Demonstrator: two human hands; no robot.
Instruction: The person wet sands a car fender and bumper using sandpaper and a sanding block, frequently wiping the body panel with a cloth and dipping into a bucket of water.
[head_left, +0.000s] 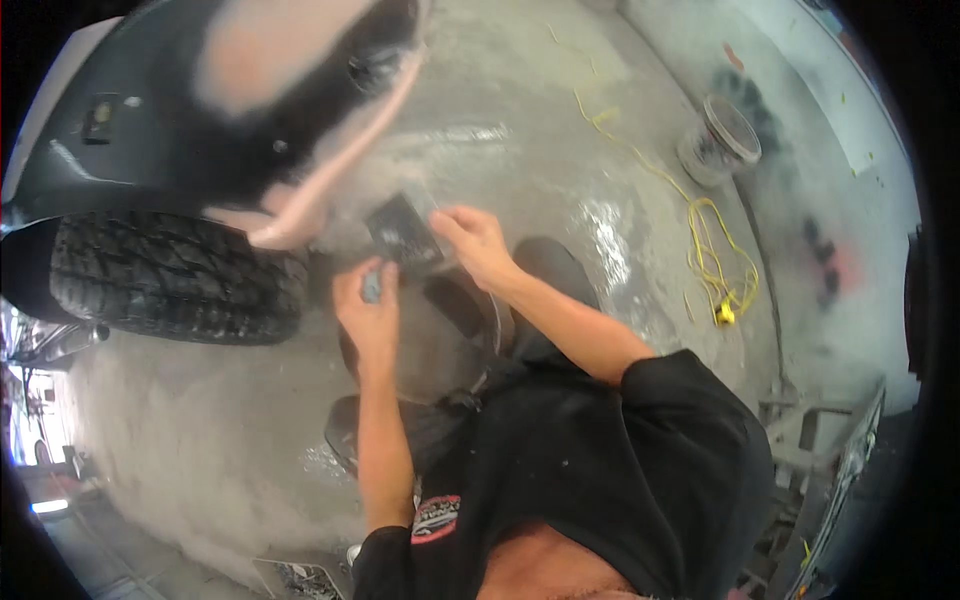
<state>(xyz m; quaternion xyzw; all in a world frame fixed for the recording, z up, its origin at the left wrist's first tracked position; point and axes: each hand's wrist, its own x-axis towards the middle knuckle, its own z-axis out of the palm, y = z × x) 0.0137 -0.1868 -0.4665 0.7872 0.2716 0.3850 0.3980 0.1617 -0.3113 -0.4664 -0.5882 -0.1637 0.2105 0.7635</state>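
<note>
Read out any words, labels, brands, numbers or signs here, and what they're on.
Black fabric T-shirt: red-and-white emblem with lettering, too small and blurred to quote reliably.
Dark rectangular sheet in the right hand: pale marks, too blurred to tell whether they're writing.
Nothing else readable.

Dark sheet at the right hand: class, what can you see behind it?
Grey floor shows past the upper edge of the dark sheet; anything directly behind is covered.
</note>
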